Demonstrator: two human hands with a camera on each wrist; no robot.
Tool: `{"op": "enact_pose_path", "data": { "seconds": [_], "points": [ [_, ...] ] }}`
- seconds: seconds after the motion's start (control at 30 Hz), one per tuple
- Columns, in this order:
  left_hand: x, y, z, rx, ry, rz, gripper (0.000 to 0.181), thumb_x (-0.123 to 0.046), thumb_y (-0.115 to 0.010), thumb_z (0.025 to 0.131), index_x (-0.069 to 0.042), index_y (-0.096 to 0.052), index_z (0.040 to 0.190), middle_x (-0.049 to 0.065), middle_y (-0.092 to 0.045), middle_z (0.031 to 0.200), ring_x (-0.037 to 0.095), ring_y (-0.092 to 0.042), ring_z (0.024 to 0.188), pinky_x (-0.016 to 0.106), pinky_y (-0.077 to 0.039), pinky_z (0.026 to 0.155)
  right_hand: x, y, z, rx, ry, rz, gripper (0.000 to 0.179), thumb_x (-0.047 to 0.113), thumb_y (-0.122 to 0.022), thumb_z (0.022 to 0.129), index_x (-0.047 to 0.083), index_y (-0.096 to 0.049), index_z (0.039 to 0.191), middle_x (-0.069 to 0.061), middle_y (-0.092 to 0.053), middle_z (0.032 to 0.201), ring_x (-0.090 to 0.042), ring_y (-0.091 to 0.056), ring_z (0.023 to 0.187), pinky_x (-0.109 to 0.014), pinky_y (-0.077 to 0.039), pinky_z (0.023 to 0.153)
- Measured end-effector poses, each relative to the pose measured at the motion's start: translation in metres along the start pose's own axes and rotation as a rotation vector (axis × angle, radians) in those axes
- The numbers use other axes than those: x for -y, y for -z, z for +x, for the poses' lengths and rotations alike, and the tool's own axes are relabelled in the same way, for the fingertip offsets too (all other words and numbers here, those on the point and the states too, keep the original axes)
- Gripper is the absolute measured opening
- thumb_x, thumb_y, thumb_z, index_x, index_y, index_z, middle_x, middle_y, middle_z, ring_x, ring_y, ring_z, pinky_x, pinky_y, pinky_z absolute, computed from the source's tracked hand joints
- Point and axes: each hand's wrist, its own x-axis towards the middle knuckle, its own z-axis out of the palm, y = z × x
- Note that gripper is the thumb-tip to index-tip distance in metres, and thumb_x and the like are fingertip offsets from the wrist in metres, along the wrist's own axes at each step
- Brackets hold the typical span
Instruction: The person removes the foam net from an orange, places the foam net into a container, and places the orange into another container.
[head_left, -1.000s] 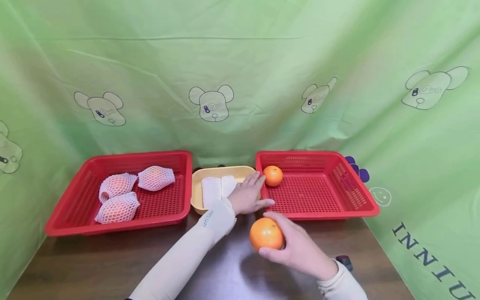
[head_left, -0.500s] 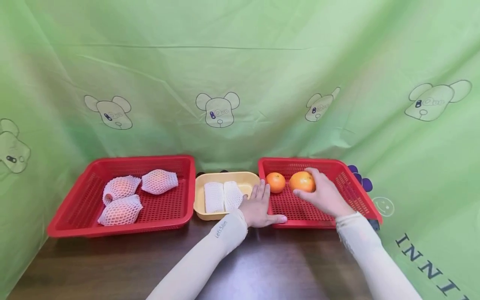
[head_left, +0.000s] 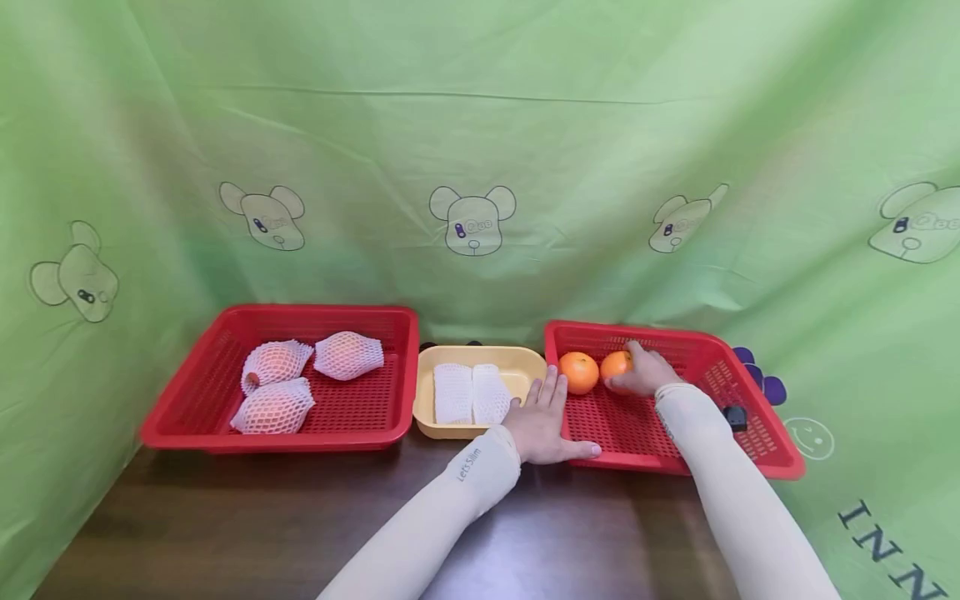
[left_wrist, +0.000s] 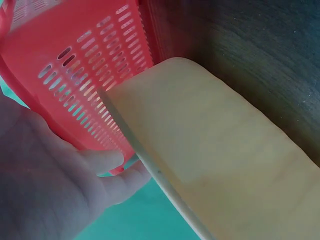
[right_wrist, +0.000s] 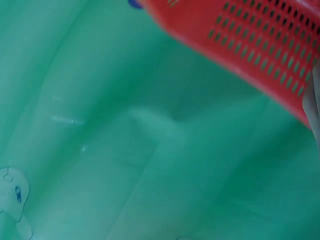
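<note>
In the head view my right hand [head_left: 648, 371] holds an orange [head_left: 615, 369] down inside the right red basket [head_left: 618, 433]. Just left of it, in that basket's left back corner, sits another orange [head_left: 578, 372]. My left hand [head_left: 538, 425] lies with fingers spread over the basket's left rim and the right end of a pale yellow tray [head_left: 528, 362]. Two white foam fruit nets, one [head_left: 453, 393] beside the other [head_left: 491, 395], lie in the tray. The left wrist view shows my left fingers [left_wrist: 127, 182] near the tray's rim. In the right wrist view the oranges are out of sight.
At the left stands another red basket [head_left: 273, 442] with three net-wrapped fruits, one of them at the back right [head_left: 348, 356]. Brown wooden table [head_left: 247, 517] spreads in front. A green curtain [head_left: 390, 125] hangs behind and at both sides.
My right hand has carried the orange from above the table into the right basket, lowering it beside the other orange. The left hand stays at the basket's left rim. The head view has shifted.
</note>
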Motion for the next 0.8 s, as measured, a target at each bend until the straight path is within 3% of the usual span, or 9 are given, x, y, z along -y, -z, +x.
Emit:
{"op": "enact_pose_path", "data": {
  "seconds": [0.17,0.33,0.67,0.8],
  "points": [
    [-0.003,-0.003,0.002,-0.001,0.001,0.014,0.118,-0.084,-0.051,0.082,-0.012,-0.003,0.163,0.002,0.006,0.169,0.025,-0.015,0.152,0.049,-0.031,0.114,-0.01,-0.016,0.007,0.008,-0.042,0.019,0.087,0.033,-0.075,0.085,-0.017,-0.029,0.14,-0.041,-0.053,0.121,-0.054,-0.052,0.113,-0.06,-0.043,0.095],
    [0.0,-0.002,0.002,-0.006,0.009,0.023,0.118,-0.084,-0.05,0.083,-0.011,-0.003,0.163,0.004,0.007,0.169,0.024,-0.017,0.151,0.048,-0.031,0.113,-0.01,-0.021,0.011,0.0,-0.046,0.039,0.095,0.035,-0.072,0.087,-0.021,-0.02,0.142,-0.046,-0.047,0.128,-0.058,-0.048,0.12,-0.062,-0.039,0.101],
    [-0.001,-0.001,0.0,-0.006,0.005,0.017,0.117,-0.083,-0.05,0.083,-0.011,-0.004,0.163,0.005,0.005,0.169,0.027,-0.023,0.15,0.048,-0.031,0.114,-0.011,-0.017,0.005,0.032,-0.069,0.066,0.103,0.043,-0.073,0.088,-0.018,-0.014,0.147,-0.046,-0.041,0.135,-0.058,-0.042,0.126,-0.063,-0.036,0.104],
    [-0.001,-0.002,0.0,-0.024,0.006,0.02,0.118,-0.084,-0.051,0.082,-0.011,-0.006,0.163,0.005,0.004,0.169,0.027,-0.024,0.15,0.048,-0.032,0.113,-0.006,-0.005,0.001,0.061,-0.069,0.076,0.108,0.047,-0.071,0.09,-0.016,-0.008,0.151,-0.046,-0.031,0.144,-0.06,-0.031,0.133,-0.066,-0.03,0.107]
  ]
}}
